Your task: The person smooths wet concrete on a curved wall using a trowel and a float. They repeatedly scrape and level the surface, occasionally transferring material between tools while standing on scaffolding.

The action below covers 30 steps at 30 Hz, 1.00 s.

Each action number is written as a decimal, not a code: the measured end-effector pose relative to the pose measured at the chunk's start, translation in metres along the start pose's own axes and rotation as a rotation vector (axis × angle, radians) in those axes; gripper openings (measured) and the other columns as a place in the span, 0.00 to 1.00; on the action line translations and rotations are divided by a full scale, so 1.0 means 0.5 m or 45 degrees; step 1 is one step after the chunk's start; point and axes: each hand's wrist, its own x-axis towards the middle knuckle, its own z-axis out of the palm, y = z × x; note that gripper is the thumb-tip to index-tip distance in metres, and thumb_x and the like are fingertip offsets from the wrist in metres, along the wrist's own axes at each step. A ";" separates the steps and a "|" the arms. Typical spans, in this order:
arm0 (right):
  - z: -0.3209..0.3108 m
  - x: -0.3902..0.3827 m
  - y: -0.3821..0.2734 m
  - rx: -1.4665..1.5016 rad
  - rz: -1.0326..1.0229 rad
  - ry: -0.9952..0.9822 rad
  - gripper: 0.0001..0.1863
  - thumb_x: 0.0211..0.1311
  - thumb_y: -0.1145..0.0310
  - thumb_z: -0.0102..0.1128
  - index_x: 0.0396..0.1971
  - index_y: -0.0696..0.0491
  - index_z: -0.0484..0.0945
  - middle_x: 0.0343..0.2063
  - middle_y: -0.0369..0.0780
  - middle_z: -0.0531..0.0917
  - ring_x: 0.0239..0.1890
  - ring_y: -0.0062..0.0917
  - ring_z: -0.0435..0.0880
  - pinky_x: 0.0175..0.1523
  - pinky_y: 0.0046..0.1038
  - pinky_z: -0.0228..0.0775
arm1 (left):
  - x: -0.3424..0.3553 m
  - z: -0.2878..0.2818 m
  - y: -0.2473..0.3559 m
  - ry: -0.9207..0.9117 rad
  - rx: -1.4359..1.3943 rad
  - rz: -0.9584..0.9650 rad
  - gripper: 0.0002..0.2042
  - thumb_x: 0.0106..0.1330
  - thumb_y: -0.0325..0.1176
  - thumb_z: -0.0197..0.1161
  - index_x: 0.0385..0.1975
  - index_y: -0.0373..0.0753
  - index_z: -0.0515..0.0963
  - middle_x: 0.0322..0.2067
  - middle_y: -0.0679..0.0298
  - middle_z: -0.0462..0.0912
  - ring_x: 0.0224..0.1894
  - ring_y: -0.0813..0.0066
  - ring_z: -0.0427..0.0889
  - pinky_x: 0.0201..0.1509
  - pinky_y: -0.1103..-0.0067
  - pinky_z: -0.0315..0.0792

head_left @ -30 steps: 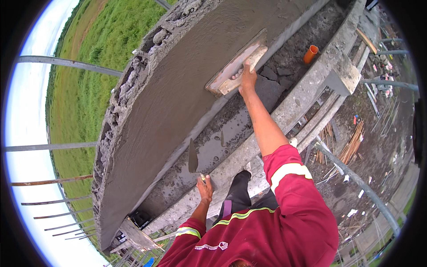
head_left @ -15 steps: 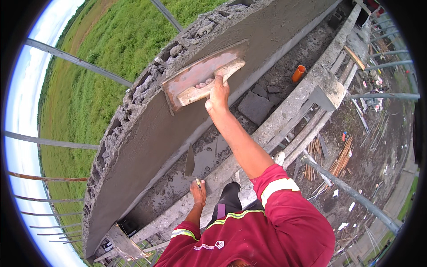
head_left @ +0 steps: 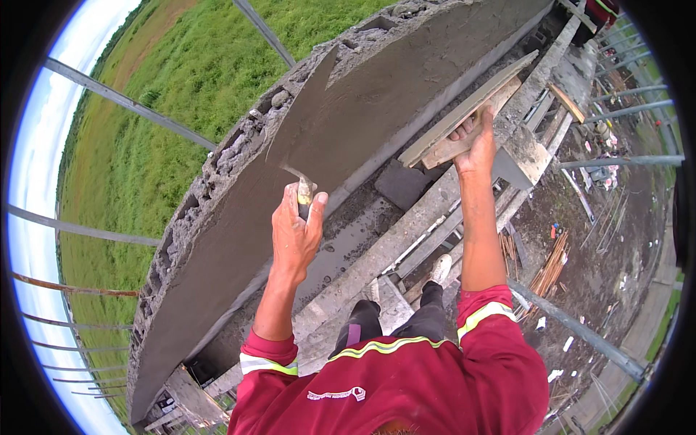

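Observation:
My left hand (head_left: pixel 293 230) is closed around the handle of a pointed trowel (head_left: pixel 301 116). Its grey blade points up in front of the wall's rough upper edge; whether it touches cannot be told. In my right hand (head_left: pixel 476 148) is a wooden plastering float (head_left: pixel 471 107), gripped by its handle. The float is tilted nearly edge-on, away from the wall and over the planks. A curved wall (head_left: pixel 217 268) of smooth wet grey plaster runs past both hands, with broken hollow blocks (head_left: pixel 210 170) along its top.
Mortar-smeared planks (head_left: pixel 370 261) run along the wall's foot, with a loose grey slab (head_left: pixel 401 181) on the trough-like strip. Metal pipes (head_left: pixel 573 330) cross at the right, above ground littered with sticks (head_left: pixel 549 270). Grass (head_left: pixel 181 80) lies beyond the wall. Red clothing (head_left: pixel 603 13) shows at top right.
My right hand has drawn the float off the wall, rightward, and turned it edge-on. My left hand has lifted the trowel from low by the planks up to the wall's upper edge.

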 end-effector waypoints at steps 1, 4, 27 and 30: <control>-0.050 -0.017 -0.002 -0.049 0.009 0.009 0.20 0.69 0.47 0.56 0.44 0.50 0.74 0.26 0.33 0.70 0.26 0.18 0.67 0.29 0.23 0.61 | 0.084 -0.010 0.028 0.010 0.078 0.135 0.15 0.69 0.39 0.61 0.42 0.31 0.75 0.28 0.51 0.80 0.31 0.55 0.79 0.39 0.67 0.72; -0.192 -0.064 -0.002 -0.054 0.033 0.258 0.21 0.70 0.51 0.55 0.50 0.54 0.74 0.35 0.36 0.79 0.35 0.23 0.79 0.36 0.26 0.72 | 0.335 0.004 0.070 0.069 0.449 0.289 0.18 0.69 0.43 0.60 0.42 0.30 0.73 0.37 0.42 0.81 0.43 0.46 0.80 0.48 0.61 0.71; -0.576 -0.115 -0.343 -0.087 -0.076 0.305 0.18 0.69 0.59 0.57 0.51 0.56 0.76 0.43 0.39 0.83 0.45 0.26 0.83 0.49 0.30 0.79 | 0.672 0.120 -0.050 -0.068 0.575 -0.064 0.34 0.63 0.59 0.60 0.49 0.27 0.76 0.41 0.42 0.83 0.47 0.51 0.81 0.53 0.65 0.71; -0.536 -0.043 -0.273 -0.087 -0.016 0.283 0.19 0.70 0.57 0.58 0.50 0.56 0.77 0.43 0.38 0.83 0.44 0.24 0.83 0.48 0.29 0.79 | 0.660 0.122 -0.034 -0.075 0.528 -0.036 0.30 0.63 0.56 0.63 0.45 0.28 0.77 0.38 0.46 0.83 0.42 0.55 0.82 0.49 0.66 0.72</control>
